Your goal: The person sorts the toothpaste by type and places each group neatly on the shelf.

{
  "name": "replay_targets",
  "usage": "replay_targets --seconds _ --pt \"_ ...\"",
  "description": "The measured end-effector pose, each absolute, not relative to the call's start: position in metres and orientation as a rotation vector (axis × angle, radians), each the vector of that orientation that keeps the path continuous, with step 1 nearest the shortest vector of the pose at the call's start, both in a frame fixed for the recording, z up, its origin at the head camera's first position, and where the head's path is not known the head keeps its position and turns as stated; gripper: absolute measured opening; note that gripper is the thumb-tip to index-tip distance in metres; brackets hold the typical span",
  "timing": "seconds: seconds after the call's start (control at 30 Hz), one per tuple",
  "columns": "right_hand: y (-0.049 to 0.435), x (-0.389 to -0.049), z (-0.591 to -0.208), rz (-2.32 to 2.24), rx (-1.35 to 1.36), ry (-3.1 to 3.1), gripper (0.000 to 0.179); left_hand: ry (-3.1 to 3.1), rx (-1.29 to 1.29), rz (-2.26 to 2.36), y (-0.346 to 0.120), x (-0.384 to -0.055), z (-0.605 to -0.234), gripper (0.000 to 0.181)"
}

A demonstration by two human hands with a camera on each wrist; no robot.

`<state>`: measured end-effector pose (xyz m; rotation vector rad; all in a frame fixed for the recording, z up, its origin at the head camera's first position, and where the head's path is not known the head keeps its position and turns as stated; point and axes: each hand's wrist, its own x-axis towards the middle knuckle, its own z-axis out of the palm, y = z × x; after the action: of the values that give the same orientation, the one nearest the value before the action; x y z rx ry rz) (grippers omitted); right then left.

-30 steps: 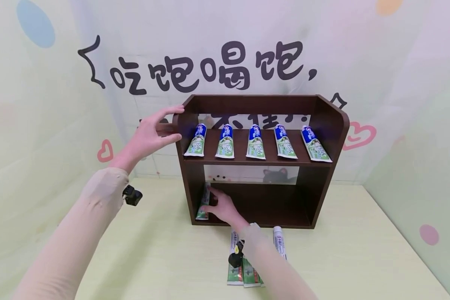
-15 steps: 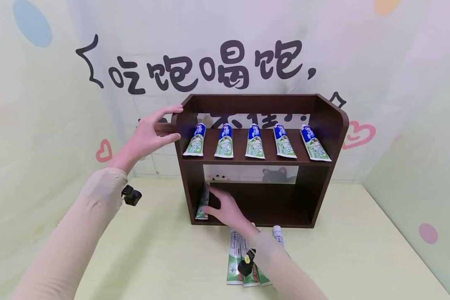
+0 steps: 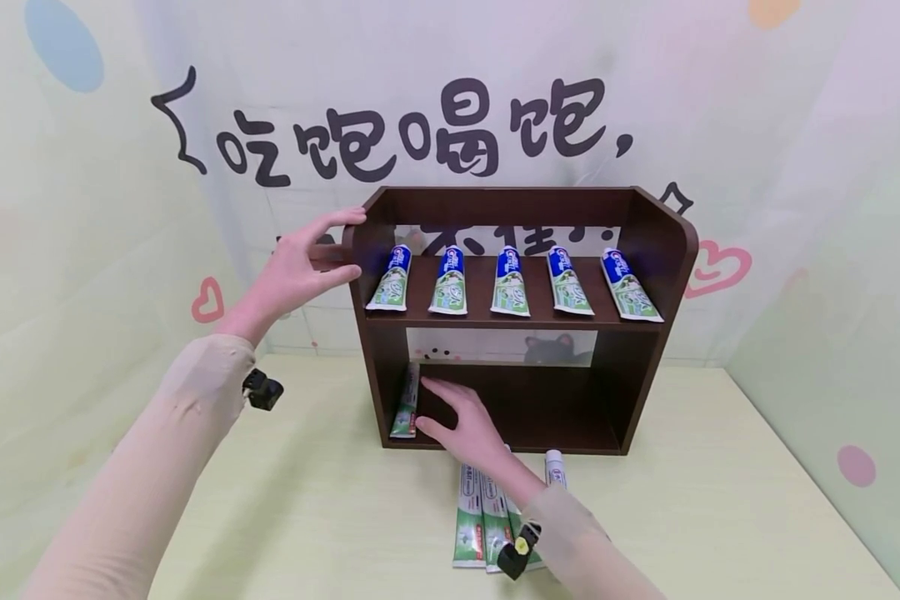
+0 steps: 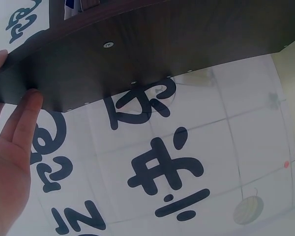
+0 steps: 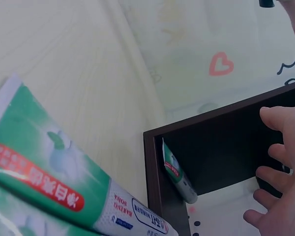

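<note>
A dark brown two-tier shelf (image 3: 510, 325) stands on the table. My left hand (image 3: 296, 267) holds the upper corner of its left side panel (image 4: 152, 49), thumb and fingers spread against it. In the lower compartment, a green and white toothpaste tube (image 3: 407, 402) leans against the left wall, cap end toward the back. Just right of that tube is my right hand (image 3: 461, 425), thumb and fingers spread, holding nothing. The right wrist view shows the fingers (image 5: 273, 179) apart from the leaning tube (image 5: 176, 169).
Several blue and green toothpaste tubes (image 3: 510, 283) lie in a spaced row on the upper tier. In front of the shelf, more green and white tubes (image 3: 468, 517) lie overlapping on the table (image 3: 330, 500), partly under my right forearm. A printed cloth backdrop (image 3: 450, 50) hangs behind.
My right hand has let go of the toothpaste tube in the lower left corner and drawn back slightly to the right. The left hand stays at the shelf's side.
</note>
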<state>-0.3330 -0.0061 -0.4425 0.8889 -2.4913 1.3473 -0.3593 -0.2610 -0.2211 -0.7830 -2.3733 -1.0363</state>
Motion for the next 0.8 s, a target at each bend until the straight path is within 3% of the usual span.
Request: replay_targets --seconds 0.8 --pt "0.059 -0.292 -0.421 1.363 0.668 -2.496 0.057 -2.375 -0.787 -1.032 -0.260 -0.357 -0.220 0.065"
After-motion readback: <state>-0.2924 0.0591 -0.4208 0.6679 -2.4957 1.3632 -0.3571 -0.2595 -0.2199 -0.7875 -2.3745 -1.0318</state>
